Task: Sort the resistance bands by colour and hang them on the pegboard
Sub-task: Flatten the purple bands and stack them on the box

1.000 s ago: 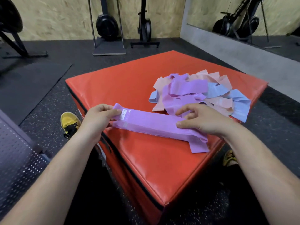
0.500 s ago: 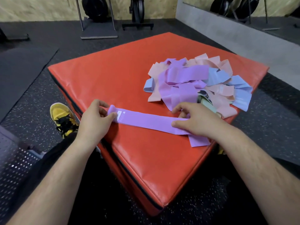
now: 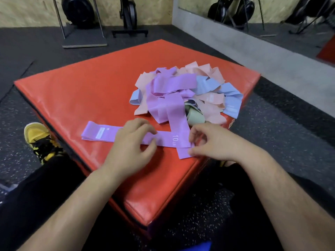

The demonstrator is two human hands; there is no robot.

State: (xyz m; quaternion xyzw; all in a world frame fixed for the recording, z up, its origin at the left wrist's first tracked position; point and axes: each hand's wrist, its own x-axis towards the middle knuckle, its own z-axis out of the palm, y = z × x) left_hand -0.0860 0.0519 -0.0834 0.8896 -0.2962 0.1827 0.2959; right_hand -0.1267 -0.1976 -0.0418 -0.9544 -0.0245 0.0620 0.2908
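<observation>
A purple resistance band [image 3: 101, 134] lies flat and stretched out near the front corner of the red padded box [image 3: 87, 91]. My left hand [image 3: 134, 144] rests on its middle with the fingers spread across it. My right hand [image 3: 212, 142] pinches its right end, thumb on the tip of a second purple band [image 3: 177, 120] that runs out of the pile. The pile [image 3: 204, 95] of purple, pink, blue and green bands sits tangled on the box behind my hands. No pegboard is in view.
My yellow shoe [image 3: 38, 140] stands on the speckled rubber floor left of the box. Gym machines [image 3: 81, 13] line the back wall. A mirror [image 3: 253, 9] over a grey ledge runs along the right.
The purple band has been laid flat on the box. My left hand let go of its left end and slid right to its middle. The view tilted down and closer.
</observation>
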